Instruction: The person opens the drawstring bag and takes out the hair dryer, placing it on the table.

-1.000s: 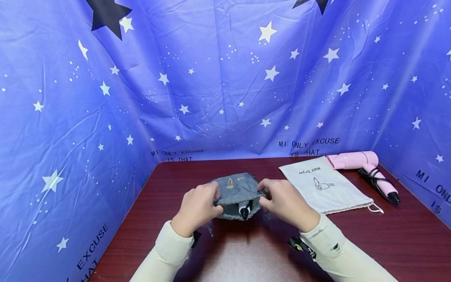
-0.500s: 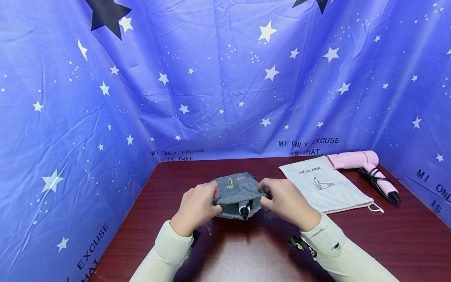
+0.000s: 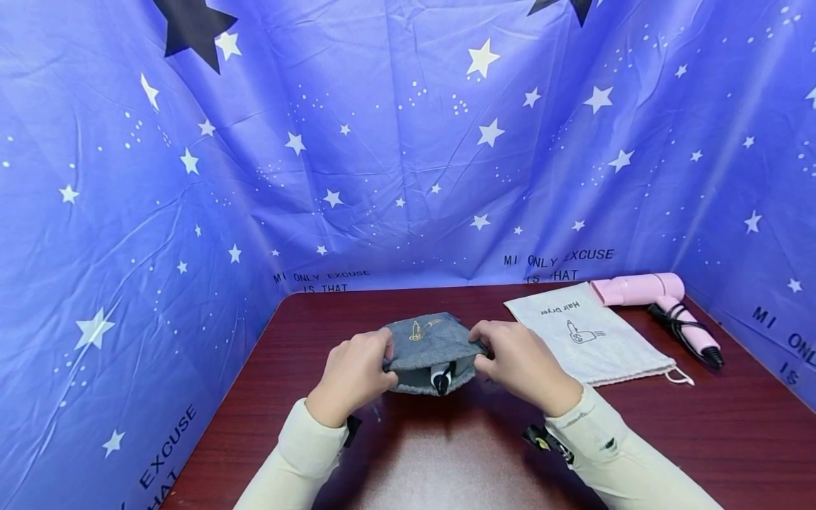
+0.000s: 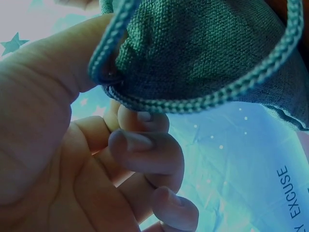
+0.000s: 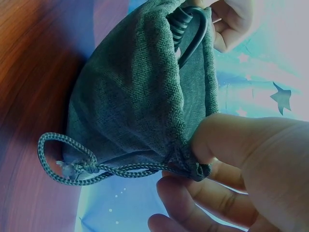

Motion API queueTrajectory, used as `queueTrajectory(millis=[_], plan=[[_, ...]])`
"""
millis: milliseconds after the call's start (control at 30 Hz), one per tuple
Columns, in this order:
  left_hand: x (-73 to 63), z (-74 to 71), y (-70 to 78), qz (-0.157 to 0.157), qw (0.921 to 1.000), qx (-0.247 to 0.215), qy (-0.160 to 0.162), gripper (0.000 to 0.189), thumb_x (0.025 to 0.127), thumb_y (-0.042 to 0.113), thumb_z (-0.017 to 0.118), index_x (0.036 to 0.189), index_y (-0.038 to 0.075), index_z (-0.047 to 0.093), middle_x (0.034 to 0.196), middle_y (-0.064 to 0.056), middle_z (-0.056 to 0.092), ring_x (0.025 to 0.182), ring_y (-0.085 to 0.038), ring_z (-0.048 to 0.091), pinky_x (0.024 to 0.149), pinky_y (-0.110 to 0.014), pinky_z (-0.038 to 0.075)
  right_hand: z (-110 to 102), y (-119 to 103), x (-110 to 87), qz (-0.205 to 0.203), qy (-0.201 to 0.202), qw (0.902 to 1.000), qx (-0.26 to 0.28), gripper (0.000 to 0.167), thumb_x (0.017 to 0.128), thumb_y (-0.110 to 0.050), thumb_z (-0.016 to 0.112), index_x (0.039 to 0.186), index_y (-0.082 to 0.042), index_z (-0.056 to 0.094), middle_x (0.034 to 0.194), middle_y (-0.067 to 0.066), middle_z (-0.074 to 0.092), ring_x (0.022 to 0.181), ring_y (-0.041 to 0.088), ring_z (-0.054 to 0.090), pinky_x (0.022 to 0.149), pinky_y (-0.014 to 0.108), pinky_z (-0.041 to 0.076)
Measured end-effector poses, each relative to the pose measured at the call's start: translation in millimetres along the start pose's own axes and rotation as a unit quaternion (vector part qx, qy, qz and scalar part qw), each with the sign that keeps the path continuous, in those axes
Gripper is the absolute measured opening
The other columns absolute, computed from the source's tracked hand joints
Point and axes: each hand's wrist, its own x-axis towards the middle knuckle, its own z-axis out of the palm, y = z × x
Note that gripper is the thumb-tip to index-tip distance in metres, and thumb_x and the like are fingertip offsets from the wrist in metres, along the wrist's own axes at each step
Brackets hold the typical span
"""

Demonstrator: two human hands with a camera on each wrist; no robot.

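A grey drawstring bag (image 3: 440,340) with a gold hair-dryer drawing is held with its mouth toward the person. My left hand (image 3: 357,372) pinches the left corner of the mouth; in the left wrist view its drawstring (image 4: 207,104) loops past the thumb. At the opposite corner, my right hand (image 3: 519,365) grips the hem between thumb and fingers. Inside the gaping mouth shows a white handle end with a black tip (image 3: 441,380). The right wrist view reveals its black ribbed cord sleeve (image 5: 178,24) and a bent cord; the rest is hidden in the bag.
To the right, a white drawstring bag (image 3: 574,340) printed "Hair Dryer" lies flat on the dark red table (image 3: 268,425). A pink hair dryer (image 3: 644,289) with its black cord wrapped round the handle lies against its far edge. Blue starry cloth (image 3: 395,142) encloses the back and sides.
The hands have drawn very slightly apart, left hand leftward and right hand rightward, stretching the grey bag's mouth a little wider. Everything else stays in place.
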Motion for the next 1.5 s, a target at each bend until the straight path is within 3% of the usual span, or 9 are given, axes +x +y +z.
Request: queueTrajectory(millis=[433,733,900,1133,1333,1400,1500], plan=[[-0.9,-1.1,-2.0,-0.011,0.9999,0.008,-0.008,0.034,0.065,0.019,0.084,0.079,0.025,0.053,0.069,0.011,0.053,0.059,-0.015,0.051,0.048,-0.035,0.037,0.3,2.0,-1.8,0.013,-0.008,0.9998,-0.01,0.029,0.07,-0.011,0.076,0.098,-0.02,0.074,0.072,-0.011,0.052,0.066,0.008,0.047,0.055,0.03,0.039],[-1.8,-0.7,-2.2,-0.022,0.9988,0.008,-0.042,0.036,0.067,0.019,0.086,0.078,0.024,0.052,0.068,0.009,0.053,0.06,-0.015,0.051,0.048,-0.035,0.038,1.7,2.2,0.0,-0.003,-0.018,0.9998,-0.001,0.028,0.07,-0.005,0.076,0.095,-0.017,0.073,0.071,-0.008,0.053,0.067,0.008,0.047,0.06,0.029,0.04],[-2.2,-1.5,-2.4,-0.022,0.9985,-0.011,-0.049,0.035,0.068,0.016,0.086,0.078,0.022,0.053,0.067,0.008,0.052,0.059,-0.015,0.05,0.05,-0.034,0.039,1.7,1.7,-0.8,-0.007,-0.02,0.9998,-0.005,0.028,0.069,-0.004,0.076,0.094,-0.017,0.073,0.073,-0.009,0.053,0.067,0.008,0.048,0.06,0.029,0.041],[-1.7,-0.3,-4.6,-0.009,0.9964,-0.065,-0.053,0.03,0.07,-0.001,0.078,0.077,0.016,0.053,0.067,0.004,0.054,0.059,-0.016,0.049,0.057,-0.031,0.043,2.3,2.2,-1.0,-0.009,-0.025,0.9996,-0.012,0.027,0.069,-0.004,0.075,0.093,-0.017,0.073,0.074,-0.009,0.053,0.069,0.008,0.048,0.061,0.029,0.043],[-0.9,-1.7,-3.7,-0.009,0.9954,-0.076,-0.059,0.025,0.073,-0.003,0.076,0.078,0.014,0.058,0.072,0.004,0.058,0.062,-0.013,0.053,0.061,-0.031,0.048,1.7,2.7,-1.7,-0.003,-0.032,0.9993,-0.018,0.027,0.069,-0.004,0.075,0.093,-0.016,0.074,0.077,-0.008,0.056,0.07,0.009,0.051,0.062,0.032,0.045],[-0.9,-2.3,-3.3,-0.006,0.9953,-0.076,-0.06,0.025,0.073,-0.003,0.075,0.077,0.014,0.057,0.071,0.006,0.055,0.062,-0.012,0.051,0.06,-0.029,0.046,1.5,2.8,-1.8,0.0,-0.035,0.9992,-0.019,0.027,0.069,-0.004,0.074,0.093,-0.015,0.075,0.078,-0.007,0.058,0.071,0.01,0.052,0.063,0.032,0.046],[-0.8,-2.3,-3.2,0.001,0.9952,-0.078,-0.06,0.03,0.072,-0.006,0.071,0.07,0.016,0.049,0.066,0.009,0.038,0.059,-0.01,0.038,0.056,-0.027,0.037,1.5,3.0,-1.7,0.002,-0.037,0.9991,-0.021,0.027,0.069,-0.004,0.073,0.093,-0.015,0.076,0.08,-0.007,0.061,0.072,0.01,0.053,0.064,0.033,0.047]])
